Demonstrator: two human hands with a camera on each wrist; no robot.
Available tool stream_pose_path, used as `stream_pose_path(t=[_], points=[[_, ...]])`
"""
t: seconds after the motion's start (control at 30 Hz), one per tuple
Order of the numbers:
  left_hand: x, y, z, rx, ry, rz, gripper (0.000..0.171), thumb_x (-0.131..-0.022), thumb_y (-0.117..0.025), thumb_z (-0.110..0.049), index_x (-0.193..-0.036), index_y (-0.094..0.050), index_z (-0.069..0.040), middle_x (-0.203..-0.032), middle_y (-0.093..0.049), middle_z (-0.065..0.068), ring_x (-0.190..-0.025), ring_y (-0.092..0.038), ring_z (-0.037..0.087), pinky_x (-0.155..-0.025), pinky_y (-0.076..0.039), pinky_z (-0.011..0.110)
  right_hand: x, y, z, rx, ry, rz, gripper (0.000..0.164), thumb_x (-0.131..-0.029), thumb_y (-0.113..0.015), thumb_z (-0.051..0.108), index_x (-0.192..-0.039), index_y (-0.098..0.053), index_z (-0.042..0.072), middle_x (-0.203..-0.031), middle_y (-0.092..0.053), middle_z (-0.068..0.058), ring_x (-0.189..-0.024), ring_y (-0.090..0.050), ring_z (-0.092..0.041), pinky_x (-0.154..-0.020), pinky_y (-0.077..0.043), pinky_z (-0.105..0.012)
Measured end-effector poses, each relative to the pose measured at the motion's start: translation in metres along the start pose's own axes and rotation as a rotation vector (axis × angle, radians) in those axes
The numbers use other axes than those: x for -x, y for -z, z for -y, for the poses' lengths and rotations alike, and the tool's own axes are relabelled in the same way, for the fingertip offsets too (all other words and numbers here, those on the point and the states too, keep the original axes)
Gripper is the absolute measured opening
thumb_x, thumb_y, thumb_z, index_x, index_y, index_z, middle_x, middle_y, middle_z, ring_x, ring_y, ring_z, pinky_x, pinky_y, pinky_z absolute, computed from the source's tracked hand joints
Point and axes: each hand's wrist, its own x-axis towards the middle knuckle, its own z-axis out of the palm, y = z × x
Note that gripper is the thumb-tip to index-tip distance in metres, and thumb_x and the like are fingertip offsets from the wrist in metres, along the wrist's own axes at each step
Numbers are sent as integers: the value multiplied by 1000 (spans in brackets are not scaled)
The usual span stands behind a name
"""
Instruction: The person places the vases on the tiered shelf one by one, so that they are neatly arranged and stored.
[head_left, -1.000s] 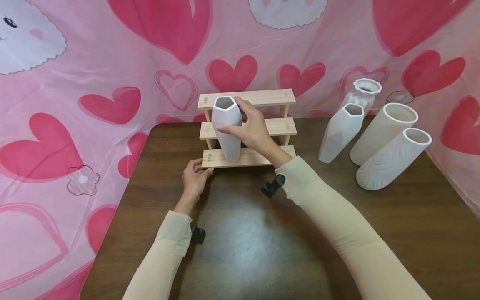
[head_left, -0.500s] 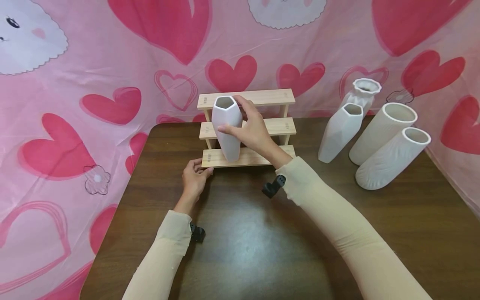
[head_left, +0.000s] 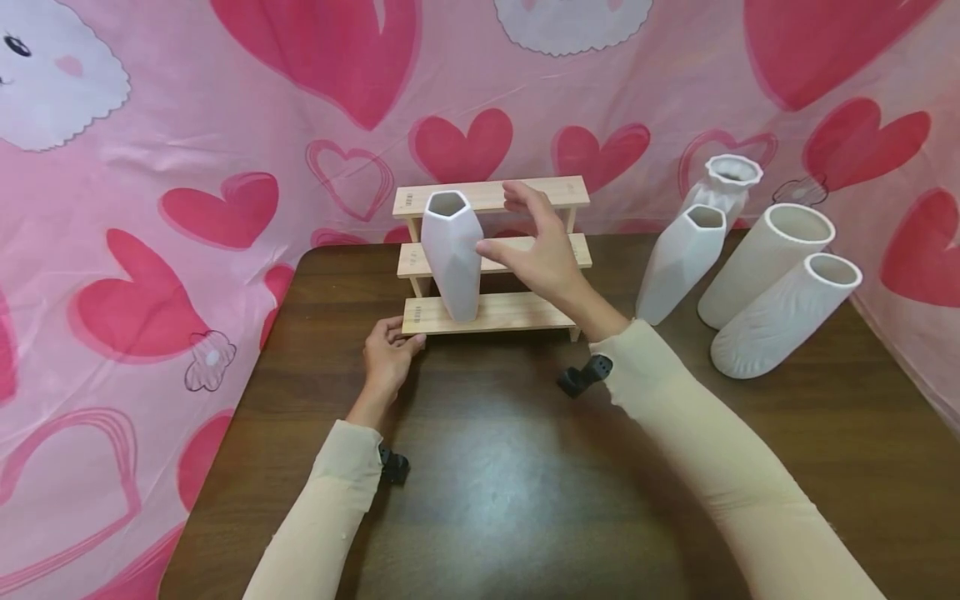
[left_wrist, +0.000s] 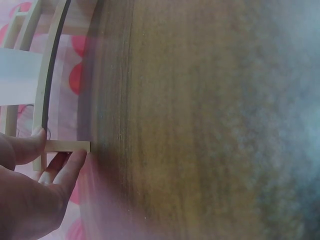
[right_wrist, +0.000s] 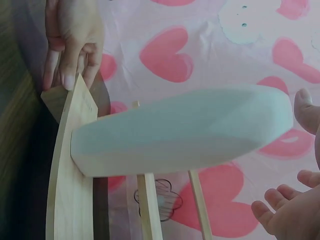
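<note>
head view: the white vase (head_left: 452, 258) stands near the left end of the wooden rack's (head_left: 525, 311) lowest board, my right fingers (head_left: 534, 204) wide just beside it, left fingers (left_wrist: 27, 147) pinching the board's corner; best hold that steady and back right off without brushing.

The base of the ruffled vase (head_left: 724, 187), near the back right corner of the table (head_left: 465, 467), is hidden by a faceted vase (head_left: 682, 262). Marks (head_left: 418, 315) by the left edge of the wooden stand (head_left: 521, 312) are too small to be read.
</note>
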Motion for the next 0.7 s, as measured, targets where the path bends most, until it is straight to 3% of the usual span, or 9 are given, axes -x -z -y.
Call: stream_pose_path(t=[0.27, 0.53, 0.7], points=[[-1, 0, 0, -3, 1, -6, 47, -85, -70, 2, -128, -51, -1, -115, -65, 18, -94, -65, 22, -73, -55, 21, 10, 22, 1, 64, 45, -26, 74, -78, -81, 19, -141, -43, 13, -139, -47, -3, -125, -46, -17, -103, -41, -30], [0, 0, 0, -2, -1, -3, 48, -85, -70, 2, -129, -51, -1, -116, -64, 18, -93, -65, 22, -72, -54, 19, 22, 42, 6, 45, 75, -58, 72, -78, -80, 9, -140, -45, 11, -135, -49, -5, -123, -48, -17, -102, -42, -34], [0, 0, -1, -12, -4, -4, 48, -85, -70, 2, -129, -51, -1, -116, -65, 18, -92, -65, 22, -72, -55, 19, 35, 55, 27, 27, 83, -76, 69, -79, -75, -2, -140, -43, 0, -134, -48, -15, -123, -48, -26, -103, -42, -41]])
